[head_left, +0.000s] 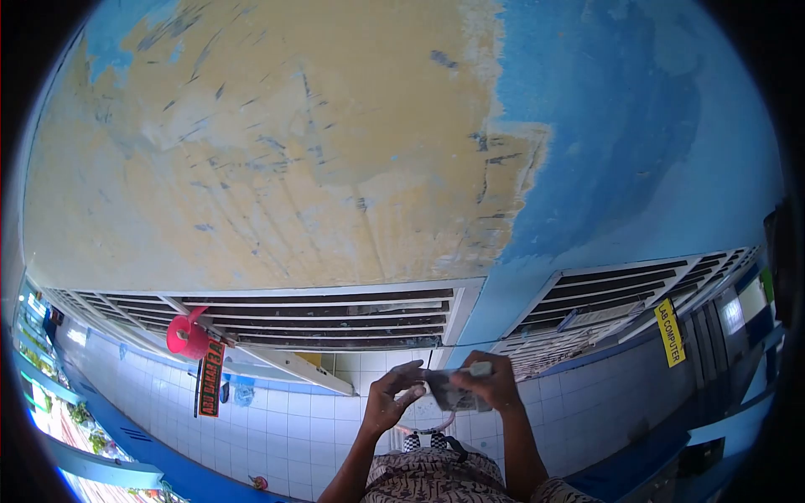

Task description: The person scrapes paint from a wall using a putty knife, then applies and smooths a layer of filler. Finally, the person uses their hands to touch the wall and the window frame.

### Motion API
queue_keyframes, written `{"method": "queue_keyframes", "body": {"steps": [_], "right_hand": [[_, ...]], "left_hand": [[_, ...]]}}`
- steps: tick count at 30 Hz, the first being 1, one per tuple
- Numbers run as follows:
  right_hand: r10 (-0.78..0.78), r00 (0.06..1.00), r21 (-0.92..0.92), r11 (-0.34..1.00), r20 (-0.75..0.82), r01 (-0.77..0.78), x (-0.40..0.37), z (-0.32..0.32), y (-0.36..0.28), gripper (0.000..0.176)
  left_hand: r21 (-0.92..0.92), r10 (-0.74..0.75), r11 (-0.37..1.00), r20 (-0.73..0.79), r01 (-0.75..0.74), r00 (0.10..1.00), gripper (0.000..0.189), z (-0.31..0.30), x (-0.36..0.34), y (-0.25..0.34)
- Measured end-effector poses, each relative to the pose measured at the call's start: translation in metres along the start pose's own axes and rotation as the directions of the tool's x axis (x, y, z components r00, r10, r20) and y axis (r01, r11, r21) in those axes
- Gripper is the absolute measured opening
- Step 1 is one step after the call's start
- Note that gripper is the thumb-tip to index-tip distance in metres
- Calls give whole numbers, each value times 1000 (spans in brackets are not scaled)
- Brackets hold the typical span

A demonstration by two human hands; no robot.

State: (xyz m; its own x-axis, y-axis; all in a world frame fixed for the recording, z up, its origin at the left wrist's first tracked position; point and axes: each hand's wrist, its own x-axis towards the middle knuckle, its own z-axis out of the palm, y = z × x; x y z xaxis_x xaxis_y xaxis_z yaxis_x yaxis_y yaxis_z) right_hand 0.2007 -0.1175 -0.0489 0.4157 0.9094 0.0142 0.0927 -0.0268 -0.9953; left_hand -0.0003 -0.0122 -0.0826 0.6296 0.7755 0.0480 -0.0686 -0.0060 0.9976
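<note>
My right hand (496, 384) grips a putty knife (449, 394) near its pale handle, with the broad grey blade turned down and to the left. My left hand (392, 399) is held just left of the blade, its fingers apart and fingertips close to the blade's edge. Whitish dust or paste marks the left fingers and thumb. Both hands are in front of my body at the bottom middle, below the wall (277, 168). That wall has a large yellowish patch with dark streaks, bordered by blue paint (604, 134).
White louvred openings (335, 318) run under the wall. A pink container (186, 337) hangs at the left above a red-lettered sign (210, 381). A yellow sign (670, 333) reading LAB COMPUTER hangs at the right. Far below lies the white tiled floor (310, 432).
</note>
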Motion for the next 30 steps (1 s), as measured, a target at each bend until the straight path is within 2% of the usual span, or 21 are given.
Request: {"method": "queue_keyframes", "body": {"steps": [1,2,6,9,11,13,15,17,18,19,21,23,26,27,28,29,30], "right_hand": [[-11,1000,-3,1000,23,11,-1,5,2,24],[-1,999,7,1000,39,0,-2,7,-3,25],[-20,998,32,999,55,19,-4,-1,-6,24],[-55,998,166,985,-4,55,-8,-10,-9,20],[-39,998,221,974,-39,47,-10,-18,-7,18],[-20,997,201,979,-76,35,-13,-24,-13,19],[-34,995,198,979,-99,53,-14,-28,-18,20],[-40,976,249,964,-213,94,-15,-34,-17,18],[-28,962,309,944,-270,114,-15,-35,-21,15],[-36,965,312,943,-260,119,-16,-37,-24,15],[0,928,413,895,-373,166,-18,-43,-28,14],[-14,868,470,836,-497,282,-19,-47,-29,24],[-15,826,503,787,-563,357,-15,-63,-9,30],[-25,830,583,700,-558,413,-16,-65,-15,32],[-35,833,655,601,-552,459,-14,-65,-20,35],[-44,839,657,599,-543,457,-11,-64,-20,35],[-30,815,656,578,-578,486,-8,-61,-19,37]], "left_hand": [[-227,6,974,-26,-12,1000,24,3,3,4],[-179,57,982,-61,-67,997,14,3,5,4],[-94,65,993,-111,-75,992,7,15,7,21],[-98,98,989,-100,-108,990,8,25,2,23],[-111,154,982,0,-153,988,9,26,2,12],[-86,134,988,24,-132,991,9,32,1,11],[70,126,989,49,-129,991,8,37,1,19],[209,177,957,131,-202,975,9,36,2,19],[214,213,946,153,-242,965,9,35,2,9],[197,221,947,179,-255,959,9,36,2,12],[243,181,940,242,-240,953,11,35,0,14],[247,183,938,239,-242,954,11,30,-2,-3],[402,39,902,289,-159,957,16,13,-5,-24],[403,46,901,282,-161,958,16,8,-7,-31],[628,-178,778,186,23,966,17,5,-7,-30],[794,-369,575,34,199,929,19,2,-7,-29],[774,-482,547,-22,320,876,28,-2,-5,-30]]}}
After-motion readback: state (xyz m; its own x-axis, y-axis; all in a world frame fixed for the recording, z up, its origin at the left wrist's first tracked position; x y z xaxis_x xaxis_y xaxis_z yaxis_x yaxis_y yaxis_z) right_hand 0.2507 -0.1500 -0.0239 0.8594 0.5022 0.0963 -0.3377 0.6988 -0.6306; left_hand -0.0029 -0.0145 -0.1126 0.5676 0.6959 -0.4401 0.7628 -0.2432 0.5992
